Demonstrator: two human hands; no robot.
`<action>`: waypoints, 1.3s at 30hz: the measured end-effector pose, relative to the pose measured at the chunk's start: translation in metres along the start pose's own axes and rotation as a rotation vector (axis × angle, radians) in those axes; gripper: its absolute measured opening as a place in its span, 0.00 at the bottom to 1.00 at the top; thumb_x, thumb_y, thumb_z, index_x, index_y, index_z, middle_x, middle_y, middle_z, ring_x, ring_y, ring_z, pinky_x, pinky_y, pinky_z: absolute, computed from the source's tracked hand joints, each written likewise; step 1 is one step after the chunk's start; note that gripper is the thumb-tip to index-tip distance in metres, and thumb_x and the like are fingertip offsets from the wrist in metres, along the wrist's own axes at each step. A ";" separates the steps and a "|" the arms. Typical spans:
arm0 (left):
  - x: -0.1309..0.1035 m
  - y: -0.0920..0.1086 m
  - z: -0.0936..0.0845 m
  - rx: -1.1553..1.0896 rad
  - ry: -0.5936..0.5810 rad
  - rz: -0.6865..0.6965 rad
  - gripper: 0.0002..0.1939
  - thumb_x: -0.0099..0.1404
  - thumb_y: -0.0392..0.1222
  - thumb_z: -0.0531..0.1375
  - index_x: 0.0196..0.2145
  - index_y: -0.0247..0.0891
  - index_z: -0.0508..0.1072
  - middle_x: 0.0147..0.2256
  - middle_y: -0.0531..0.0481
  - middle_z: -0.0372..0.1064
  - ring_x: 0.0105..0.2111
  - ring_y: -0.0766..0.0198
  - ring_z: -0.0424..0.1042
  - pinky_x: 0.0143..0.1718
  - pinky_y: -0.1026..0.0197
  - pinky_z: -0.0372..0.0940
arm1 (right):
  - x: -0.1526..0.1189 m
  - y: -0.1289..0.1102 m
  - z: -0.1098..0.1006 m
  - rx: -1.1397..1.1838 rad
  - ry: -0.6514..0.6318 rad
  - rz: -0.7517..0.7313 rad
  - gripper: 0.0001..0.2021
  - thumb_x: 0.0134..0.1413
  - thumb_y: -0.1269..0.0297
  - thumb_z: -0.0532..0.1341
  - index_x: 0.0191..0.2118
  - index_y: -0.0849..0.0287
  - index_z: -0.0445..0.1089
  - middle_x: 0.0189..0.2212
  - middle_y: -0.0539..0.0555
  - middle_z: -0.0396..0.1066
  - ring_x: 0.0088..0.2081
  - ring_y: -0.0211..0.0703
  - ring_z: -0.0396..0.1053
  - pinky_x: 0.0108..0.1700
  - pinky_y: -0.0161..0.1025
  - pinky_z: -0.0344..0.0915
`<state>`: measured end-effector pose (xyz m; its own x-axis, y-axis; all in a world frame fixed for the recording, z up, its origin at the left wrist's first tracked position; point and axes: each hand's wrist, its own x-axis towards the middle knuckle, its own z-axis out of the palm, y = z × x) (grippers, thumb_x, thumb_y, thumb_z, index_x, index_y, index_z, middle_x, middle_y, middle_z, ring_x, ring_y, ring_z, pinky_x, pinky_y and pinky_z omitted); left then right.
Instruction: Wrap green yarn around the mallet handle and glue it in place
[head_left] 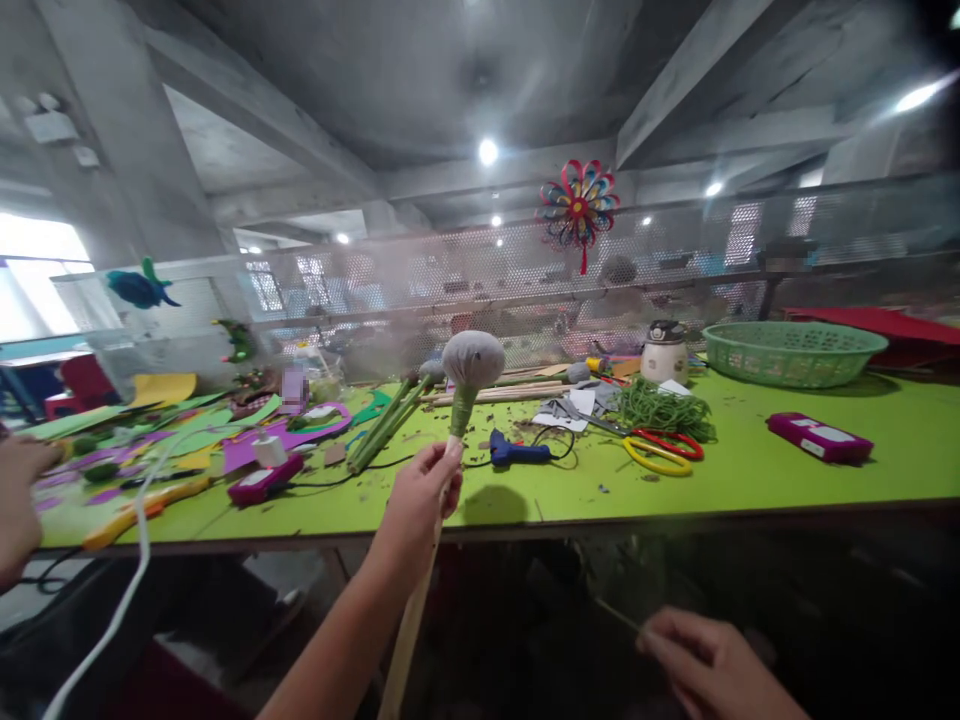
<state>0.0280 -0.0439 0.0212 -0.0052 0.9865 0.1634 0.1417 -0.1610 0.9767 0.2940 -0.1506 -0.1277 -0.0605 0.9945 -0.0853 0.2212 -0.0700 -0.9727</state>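
Note:
My left hand is closed round a long pale wooden stick, held upright over the table's front edge. On top of the stick sits a rounded grey cloth head, with green wrapping just below it. At the lower right, my right hand pinches the end of a thin greenish strand, which runs up and left into the dark below the table. A blue glue gun lies on the table just right of my left hand.
Scissors with red and yellow handles lie beside green strands. A green basket and purple box stand right. Green-wrapped sticks lie left of centre. Another person's hand is at the far left, near a white cable.

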 end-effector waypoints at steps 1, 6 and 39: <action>-0.015 -0.001 0.002 -0.031 -0.020 -0.008 0.17 0.63 0.54 0.55 0.37 0.36 0.69 0.20 0.59 0.56 0.17 0.74 0.55 0.16 0.71 0.52 | -0.003 -0.010 -0.001 -0.020 0.001 -0.015 0.23 0.50 0.42 0.58 0.29 0.62 0.73 0.14 0.46 0.54 0.17 0.33 0.49 0.21 0.33 0.47; -0.065 -0.013 0.008 -0.175 -0.078 -0.134 0.17 0.61 0.54 0.57 0.33 0.36 0.70 0.19 0.59 0.56 0.17 0.74 0.55 0.15 0.72 0.50 | -0.018 -0.059 -0.001 -0.116 0.010 -0.056 0.20 0.51 0.47 0.59 0.29 0.61 0.74 0.18 0.48 0.59 0.20 0.34 0.51 0.20 0.32 0.48; -0.099 -0.040 -0.014 -0.439 -0.125 -0.340 0.10 0.64 0.46 0.57 0.36 0.36 0.69 0.22 0.54 0.65 0.16 0.76 0.56 0.15 0.73 0.49 | 0.021 -0.124 0.061 -0.226 -0.124 -0.457 0.10 0.57 0.62 0.58 0.28 0.58 0.73 0.23 0.50 0.69 0.26 0.38 0.64 0.30 0.33 0.60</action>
<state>0.0090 -0.1352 -0.0323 0.1428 0.9763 -0.1624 -0.2718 0.1964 0.9421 0.2063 -0.1261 -0.0223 -0.3115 0.9021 0.2986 0.3490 0.4009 -0.8470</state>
